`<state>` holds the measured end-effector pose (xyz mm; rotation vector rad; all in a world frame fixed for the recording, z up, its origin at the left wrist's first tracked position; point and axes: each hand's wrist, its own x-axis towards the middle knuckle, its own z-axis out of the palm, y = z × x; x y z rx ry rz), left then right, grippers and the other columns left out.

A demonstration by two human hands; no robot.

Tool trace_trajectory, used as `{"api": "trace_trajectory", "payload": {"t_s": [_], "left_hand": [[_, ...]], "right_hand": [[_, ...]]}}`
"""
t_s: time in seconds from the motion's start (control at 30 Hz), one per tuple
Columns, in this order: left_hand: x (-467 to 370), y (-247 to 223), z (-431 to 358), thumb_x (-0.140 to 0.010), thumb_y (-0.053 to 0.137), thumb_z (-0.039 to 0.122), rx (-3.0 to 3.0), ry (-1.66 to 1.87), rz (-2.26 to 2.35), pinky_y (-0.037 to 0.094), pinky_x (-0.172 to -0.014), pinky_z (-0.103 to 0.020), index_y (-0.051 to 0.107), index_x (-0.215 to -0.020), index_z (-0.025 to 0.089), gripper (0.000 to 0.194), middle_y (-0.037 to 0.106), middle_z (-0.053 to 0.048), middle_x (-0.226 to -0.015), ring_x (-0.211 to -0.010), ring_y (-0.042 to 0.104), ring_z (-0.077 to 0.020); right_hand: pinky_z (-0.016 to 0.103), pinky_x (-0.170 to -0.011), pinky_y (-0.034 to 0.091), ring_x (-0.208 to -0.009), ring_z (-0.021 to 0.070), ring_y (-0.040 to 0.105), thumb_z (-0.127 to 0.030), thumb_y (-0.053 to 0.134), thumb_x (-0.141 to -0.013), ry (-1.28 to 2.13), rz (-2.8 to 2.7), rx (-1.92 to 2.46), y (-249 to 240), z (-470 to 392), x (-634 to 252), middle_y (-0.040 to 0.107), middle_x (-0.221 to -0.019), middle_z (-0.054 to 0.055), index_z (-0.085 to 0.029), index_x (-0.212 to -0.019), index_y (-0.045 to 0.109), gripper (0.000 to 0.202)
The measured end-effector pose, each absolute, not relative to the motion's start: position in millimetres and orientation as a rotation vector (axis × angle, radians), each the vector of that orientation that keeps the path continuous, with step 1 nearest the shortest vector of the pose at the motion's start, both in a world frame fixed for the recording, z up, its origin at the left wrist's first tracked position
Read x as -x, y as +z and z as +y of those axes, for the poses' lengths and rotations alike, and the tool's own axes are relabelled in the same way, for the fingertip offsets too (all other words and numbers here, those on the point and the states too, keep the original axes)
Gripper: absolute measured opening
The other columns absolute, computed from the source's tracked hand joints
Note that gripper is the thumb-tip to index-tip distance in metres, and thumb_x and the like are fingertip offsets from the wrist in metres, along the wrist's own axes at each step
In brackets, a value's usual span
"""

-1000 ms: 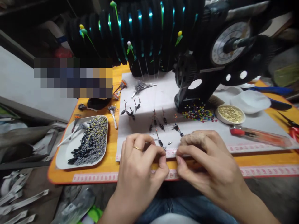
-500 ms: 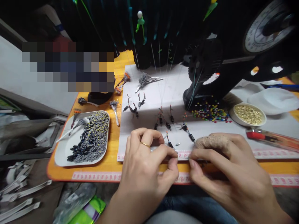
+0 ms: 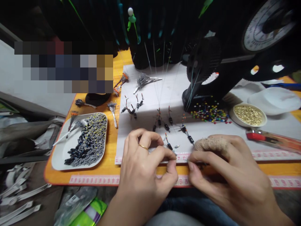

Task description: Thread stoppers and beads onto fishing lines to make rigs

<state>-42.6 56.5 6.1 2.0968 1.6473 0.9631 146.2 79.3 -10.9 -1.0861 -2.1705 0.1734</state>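
Note:
Over the front edge of the white board (image 3: pixel 145 122), my left hand (image 3: pixel 148 160) is closed, thumb and forefinger tips pressed together. A gold ring sits on one of its fingers. To its right, my right hand (image 3: pixel 225 169) also pinches, with a beige wrap (image 3: pixel 211 144) around a finger. Whatever sits between the fingertips is too small or hidden to make out. Just beyond the hands lie small black pieces with orange-tipped stems, one (image 3: pixel 168 145) near my left fingers and another (image 3: pixel 190 139) by the wrapped finger. A tiny grey piece (image 3: pixel 176 146) rests between them.
A white tray (image 3: pixel 56 157) of grey and black pieces stands left. Coloured-head pins (image 3: pixel 211 113), a bowl (image 3: pixel 263 122) of gold bits and a red-ended cutter (image 3: pixel 256 135) lie right. Behind rises a black machine (image 3: pixel 202 75) with hanging threads. A measuring tape (image 3: pixel 94 180) runs along the table edge.
The view has shifted slightly, so the table and board appear a little further left. Both hands keep the same pinched pose, close together.

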Motion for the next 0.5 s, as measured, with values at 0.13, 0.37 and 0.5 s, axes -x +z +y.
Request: {"api": "trace_trajectory", "payload": {"t_s": [0.13, 0.37, 0.5], "left_hand": [[42, 6, 57, -0.08, 0.069, 0.007, -2.1, 0.976, 1.657, 0.046, -0.087, -0.047, 0.072, -0.082, 0.02, 0.013, 0.061, -0.007, -0.097, -0.105, 0.047, -0.028], [42, 6, 58, -0.08, 0.069, 0.006, -2.132, 0.962, 1.669, 0.045, -0.085, -0.046, 0.072, -0.079, 0.022, 0.016, 0.062, -0.007, -0.092, -0.102, 0.048, -0.028], [43, 4, 58, -0.08, 0.07, 0.007, -2.164, 0.946, 1.656, 0.043, -0.088, -0.044, 0.07, -0.081, 0.023, 0.016, 0.063, -0.005, -0.091, -0.103, 0.048, -0.0274]], "right_hand": [[0.038, -0.08, 0.043, -0.089, 0.023, 0.052, -0.007, 0.064, -0.087, 0.156, -2.173, 1.097, -11, 79, -146, 0.061, -0.087, 0.005, -0.018, -0.085, 0.065, 0.011], [0.041, -0.08, 0.044, -0.091, 0.0245, 0.054, -0.003, 0.067, -0.082, 0.145, -2.259, 1.036, -12, 81, -157, 0.061, -0.09, 0.006, -0.02, -0.091, 0.063, 0.019], [0.04, -0.08, 0.044, -0.089, 0.0234, 0.054, -0.002, 0.064, -0.084, 0.195, -2.163, 1.112, -10, 79, -156, 0.061, -0.087, 0.005, -0.02, -0.087, 0.063, 0.018]]}}
